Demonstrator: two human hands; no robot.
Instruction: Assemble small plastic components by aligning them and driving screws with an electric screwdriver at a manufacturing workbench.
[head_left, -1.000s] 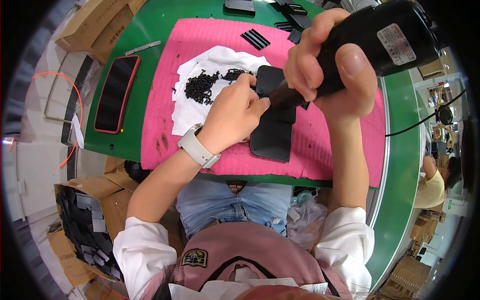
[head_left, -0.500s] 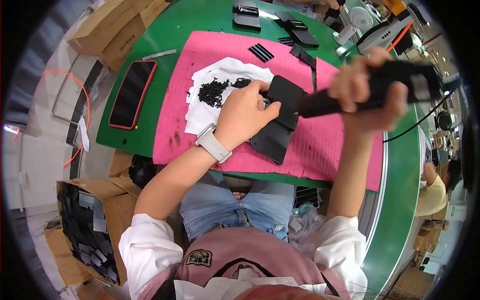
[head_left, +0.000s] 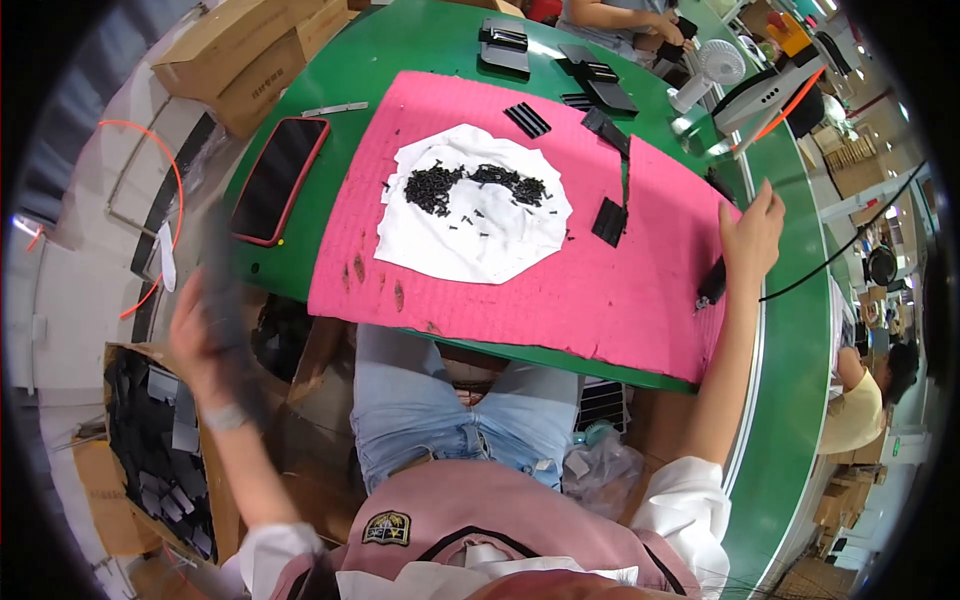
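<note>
My left hand (head_left: 197,345) is at the far left, off the table's edge, closed on a motion-blurred black plate (head_left: 228,290) held upright above an open carton. My right hand (head_left: 752,238) is at the mat's right edge with fingers stretched out. Beside its wrist lies a black electric screwdriver (head_left: 712,284), partly hidden by the forearm. On the pink mat (head_left: 480,315) a white cloth (head_left: 440,250) bears piles of small black screws (head_left: 432,190).
Black parts (head_left: 608,222) lie on the mat's right side, and black bracket pieces (head_left: 503,48) at the table's far edge. A red-cased phone (head_left: 280,180) rests at left. The open carton (head_left: 160,450) holds many black pieces. A small white fan (head_left: 718,65) and a co-worker are beyond.
My left hand has swung left off the mat, carrying the black plate away from beside the cloth. My right hand has lowered to the mat's right edge and let go of the electric screwdriver.
</note>
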